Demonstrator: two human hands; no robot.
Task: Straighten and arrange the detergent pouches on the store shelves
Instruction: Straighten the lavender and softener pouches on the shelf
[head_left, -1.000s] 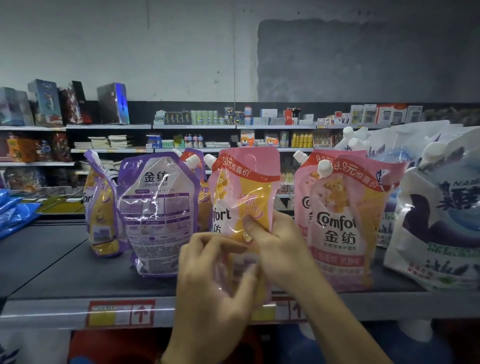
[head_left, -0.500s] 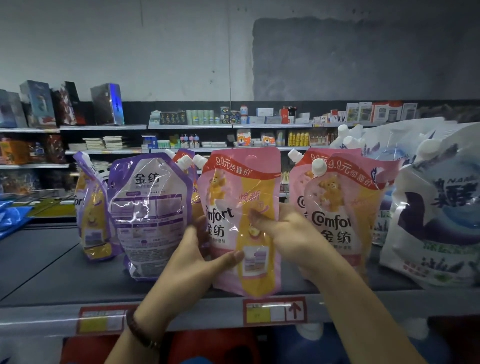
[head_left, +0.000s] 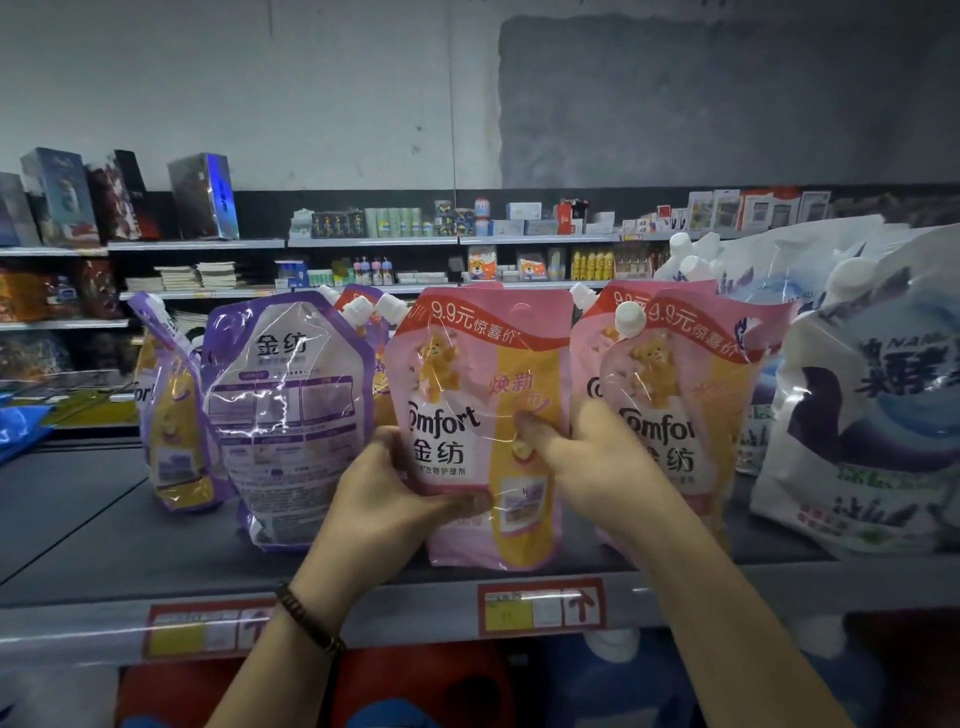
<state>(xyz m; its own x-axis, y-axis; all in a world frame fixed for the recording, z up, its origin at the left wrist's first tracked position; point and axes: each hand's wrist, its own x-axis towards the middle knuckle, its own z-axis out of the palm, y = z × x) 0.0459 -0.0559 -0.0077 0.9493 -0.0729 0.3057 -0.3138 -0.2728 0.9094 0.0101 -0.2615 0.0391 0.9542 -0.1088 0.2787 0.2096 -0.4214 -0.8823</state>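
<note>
A pink and yellow Comfort pouch (head_left: 483, 384) stands upright at the front of the grey shelf (head_left: 130, 551), label facing me. My left hand (head_left: 395, 499) grips its lower left edge, thumb across the front. My right hand (head_left: 587, 457) grips its right side, thumb pressed on the yellow panel. Two more pink pouches (head_left: 680, 374) stand just to the right, partly behind my right hand. To the left a purple pouch (head_left: 291, 410) shows its back, and another purple pouch (head_left: 171, 410) leans beside it.
Large white and blue pouches (head_left: 872, 421) crowd the shelf's right end. A red and yellow price tag (head_left: 540, 605) sits on the shelf's front rail. Bare shelf surface lies at the left. A far aisle's shelves hold small goods and boxes (head_left: 202, 195).
The pink pouch has turned to face me squarely and settled upright on the shelf. My left hand moved from its front to its lower left edge.
</note>
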